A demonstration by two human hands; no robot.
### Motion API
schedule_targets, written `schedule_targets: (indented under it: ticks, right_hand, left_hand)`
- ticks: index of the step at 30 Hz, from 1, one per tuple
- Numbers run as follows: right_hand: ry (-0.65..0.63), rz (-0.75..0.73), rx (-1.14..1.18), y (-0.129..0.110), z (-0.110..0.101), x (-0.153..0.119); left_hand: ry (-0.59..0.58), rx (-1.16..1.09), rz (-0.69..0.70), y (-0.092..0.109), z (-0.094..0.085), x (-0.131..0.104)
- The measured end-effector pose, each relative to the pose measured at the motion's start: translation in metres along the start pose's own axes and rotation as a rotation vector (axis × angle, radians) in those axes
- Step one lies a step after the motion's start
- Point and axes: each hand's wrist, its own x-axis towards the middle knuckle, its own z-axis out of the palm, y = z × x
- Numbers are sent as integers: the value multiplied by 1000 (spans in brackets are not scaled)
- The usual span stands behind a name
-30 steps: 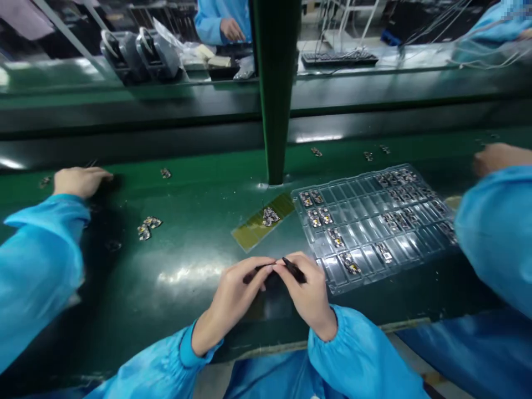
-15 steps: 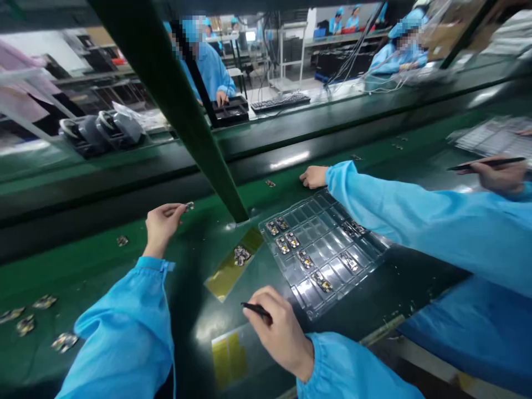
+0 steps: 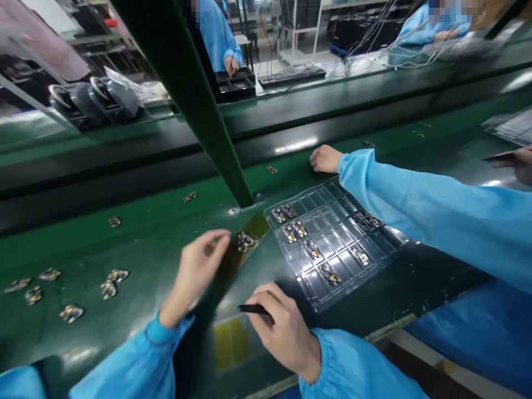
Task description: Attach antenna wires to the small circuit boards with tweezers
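Observation:
My left hand point(image 3: 201, 266) hovers over the green surface, just left of an amber film strip point(image 3: 256, 225) that bears a pile of small circuit boards point(image 3: 245, 241). Its thumb and forefinger meet at the tips, and whether anything is between them is too small to tell. Lower down, my right hand point(image 3: 282, 327) grips black tweezers point(image 3: 252, 308), their tips pointing left. Right of the strip lies a clear compartment tray point(image 3: 328, 221) with several boards in its cells. Two amber rectangles point(image 3: 230, 343) lie below the tweezers.
A co-worker's hand point(image 3: 326, 159) rests beyond the tray, its sleeve crossing the tray's right side. Several loose boards point(image 3: 71, 313) lie at left, another point(image 3: 190, 196) near the slanted green post point(image 3: 208, 127). At far right is another hand with tweezers point(image 3: 501, 157).
My left hand has come back rightward and down to beside the strip. The board it held is no longer visible at its fingertips. The view has shifted slightly; my right hand still holds the tweezers.

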Motion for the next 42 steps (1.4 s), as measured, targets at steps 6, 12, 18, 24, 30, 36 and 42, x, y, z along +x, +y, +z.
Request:
schedule_targets:
  ticks: [6,12,18,24,30,36,42]
  right_hand:
    - [72,-20,-205,3,-51,1]
    - [186,195,-608,34,-118,5]
    - [335,236,-824,63,-183,-6]
    - [370,249,-1003,96,-222,13]
    - [340,211,-984,102,-224,28]
    - [334,186,-930,90,-210,18]
    - [336,169,-847,85,-198,8]
  left_hand:
    - [-329,-200,376,32,37,-91]
    - [-225,-231,379,18,39,-91]
    - [-214,-254,330,14,41,-90]
    - [-136,-220,322,8,41,-90]
    - [32,14,181,0,33,-56]
    - [18,326,144,9,36,-13]
    - [33,346,205,9,46,-9]
